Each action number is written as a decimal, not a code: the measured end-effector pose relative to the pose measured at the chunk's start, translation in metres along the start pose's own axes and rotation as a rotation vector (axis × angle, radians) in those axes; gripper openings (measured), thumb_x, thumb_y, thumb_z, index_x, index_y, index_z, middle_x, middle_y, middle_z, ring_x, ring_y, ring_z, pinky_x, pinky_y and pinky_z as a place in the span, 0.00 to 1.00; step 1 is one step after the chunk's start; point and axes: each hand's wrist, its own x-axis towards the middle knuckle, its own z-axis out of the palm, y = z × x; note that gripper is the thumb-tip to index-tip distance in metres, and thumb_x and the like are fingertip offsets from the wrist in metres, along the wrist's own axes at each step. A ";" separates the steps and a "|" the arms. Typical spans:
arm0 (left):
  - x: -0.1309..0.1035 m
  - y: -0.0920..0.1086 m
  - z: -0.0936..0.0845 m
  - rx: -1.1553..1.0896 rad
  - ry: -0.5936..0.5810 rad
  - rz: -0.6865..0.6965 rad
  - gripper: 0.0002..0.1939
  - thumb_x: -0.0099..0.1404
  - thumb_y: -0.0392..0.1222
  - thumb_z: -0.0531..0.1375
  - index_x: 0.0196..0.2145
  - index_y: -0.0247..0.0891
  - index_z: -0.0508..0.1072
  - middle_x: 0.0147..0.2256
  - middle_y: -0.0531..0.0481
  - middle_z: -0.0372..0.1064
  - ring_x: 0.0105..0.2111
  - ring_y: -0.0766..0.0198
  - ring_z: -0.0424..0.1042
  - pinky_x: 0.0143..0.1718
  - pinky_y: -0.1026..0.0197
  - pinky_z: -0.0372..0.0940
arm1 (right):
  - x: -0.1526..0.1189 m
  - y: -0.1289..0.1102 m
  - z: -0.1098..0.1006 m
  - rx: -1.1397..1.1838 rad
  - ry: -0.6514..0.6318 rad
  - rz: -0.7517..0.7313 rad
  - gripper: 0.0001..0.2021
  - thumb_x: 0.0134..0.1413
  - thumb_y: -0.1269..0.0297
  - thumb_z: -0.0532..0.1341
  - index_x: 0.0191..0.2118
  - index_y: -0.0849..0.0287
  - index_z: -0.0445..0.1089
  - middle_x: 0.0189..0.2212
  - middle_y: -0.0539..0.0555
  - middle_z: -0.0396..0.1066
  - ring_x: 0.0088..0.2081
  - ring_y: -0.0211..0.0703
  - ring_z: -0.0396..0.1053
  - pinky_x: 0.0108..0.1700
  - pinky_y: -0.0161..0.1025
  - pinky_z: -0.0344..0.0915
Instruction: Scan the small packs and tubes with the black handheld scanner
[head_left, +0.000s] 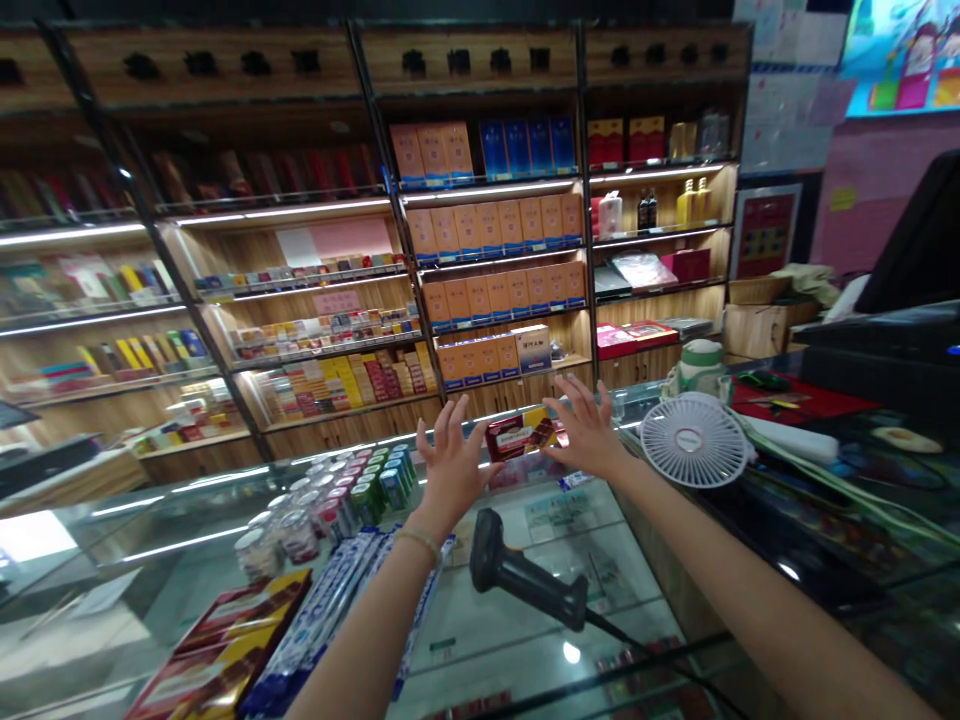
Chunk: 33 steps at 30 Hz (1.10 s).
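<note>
Both hands reach forward over a glass counter (540, 515), fingers spread and curved. The left hand (453, 472) and the right hand (587, 432) flank a small red-and-yellow packet (519, 434) with a chocolate bar pictured on it. The left thumb is by its left end and the right thumb by its right end; whether either hand touches or grips it cannot be told. A pale band (418, 542) circles the left wrist.

Taking the packet as the middle of a clock face, a dark handheld scanner (529, 580) lies on the glass at 6 o'clock, its cable trailing toward 5. Near 9 o'clock stand rows of small round containers (337, 500), some white-lidded, some green. Toward 8 lie long blue-and-white packets (322, 610), and farther out, beside them, larger red-and-yellow packs (225, 645).

At 3 o'clock is a round white fan (694, 440), with a green-and-white flask (701, 368) just behind it. Beyond the fan lies a red sheet (806, 400), and a black monitor (915, 240) rises between 2 and 3.

Lit wooden shelves (495, 395) span the background from 10 to 1 o'clock, stocked with orange boxes (499, 230), blue boxes (527, 148) and many small cartons (345, 385).
</note>
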 end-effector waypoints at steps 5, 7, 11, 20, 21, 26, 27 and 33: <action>0.017 0.017 0.010 -0.021 -0.051 0.015 0.28 0.58 0.53 0.70 0.54 0.45 0.74 0.71 0.36 0.48 0.71 0.41 0.47 0.68 0.29 0.36 | -0.006 0.021 -0.002 -0.049 -0.005 0.098 0.32 0.47 0.42 0.69 0.53 0.59 0.69 0.69 0.68 0.52 0.71 0.61 0.45 0.70 0.64 0.28; 0.025 0.023 0.015 -0.033 -0.063 0.010 0.27 0.59 0.54 0.69 0.54 0.45 0.74 0.71 0.36 0.48 0.71 0.41 0.47 0.68 0.29 0.36 | -0.005 0.029 -0.006 -0.075 -0.024 0.140 0.29 0.49 0.42 0.69 0.50 0.59 0.72 0.70 0.68 0.50 0.71 0.61 0.44 0.70 0.65 0.28; 0.048 0.032 0.025 -0.068 -0.068 0.007 0.26 0.60 0.56 0.67 0.53 0.45 0.75 0.71 0.37 0.47 0.71 0.40 0.46 0.68 0.29 0.35 | 0.003 0.045 -0.014 -0.100 -0.064 0.206 0.20 0.54 0.44 0.66 0.41 0.57 0.76 0.71 0.65 0.49 0.71 0.61 0.43 0.69 0.67 0.28; 0.095 0.053 0.057 -0.126 -0.118 -0.016 0.28 0.58 0.59 0.68 0.53 0.45 0.75 0.72 0.38 0.44 0.71 0.40 0.44 0.68 0.29 0.33 | 0.015 0.073 -0.003 -0.146 -0.083 0.325 0.17 0.60 0.48 0.63 0.37 0.57 0.79 0.71 0.64 0.52 0.71 0.62 0.42 0.66 0.72 0.32; 0.098 0.054 0.062 -0.134 -0.132 -0.025 0.28 0.58 0.59 0.68 0.53 0.45 0.76 0.72 0.38 0.44 0.71 0.40 0.44 0.68 0.28 0.33 | 0.016 0.075 -0.001 -0.165 -0.097 0.325 0.16 0.61 0.49 0.63 0.38 0.57 0.79 0.70 0.64 0.52 0.71 0.62 0.43 0.66 0.72 0.32; 0.114 0.056 0.083 -0.169 -0.221 -0.029 0.29 0.58 0.61 0.67 0.53 0.46 0.75 0.73 0.37 0.42 0.71 0.40 0.42 0.68 0.27 0.33 | 0.018 0.080 0.007 -0.253 -0.153 0.282 0.12 0.60 0.57 0.64 0.38 0.60 0.79 0.69 0.65 0.56 0.71 0.61 0.45 0.68 0.73 0.31; 0.116 0.056 0.087 -0.172 -0.244 -0.022 0.29 0.58 0.61 0.67 0.53 0.46 0.75 0.73 0.37 0.41 0.72 0.40 0.41 0.68 0.27 0.33 | 0.016 0.081 0.008 -0.268 -0.163 0.266 0.11 0.60 0.58 0.65 0.39 0.60 0.79 0.69 0.66 0.56 0.71 0.60 0.45 0.68 0.73 0.31; 0.123 0.066 0.113 -0.181 -0.315 0.011 0.29 0.58 0.61 0.67 0.54 0.46 0.75 0.73 0.38 0.40 0.72 0.41 0.40 0.68 0.27 0.32 | 0.004 0.086 0.019 -0.326 -0.237 0.263 0.09 0.57 0.64 0.65 0.41 0.60 0.80 0.67 0.66 0.59 0.70 0.61 0.49 0.68 0.74 0.34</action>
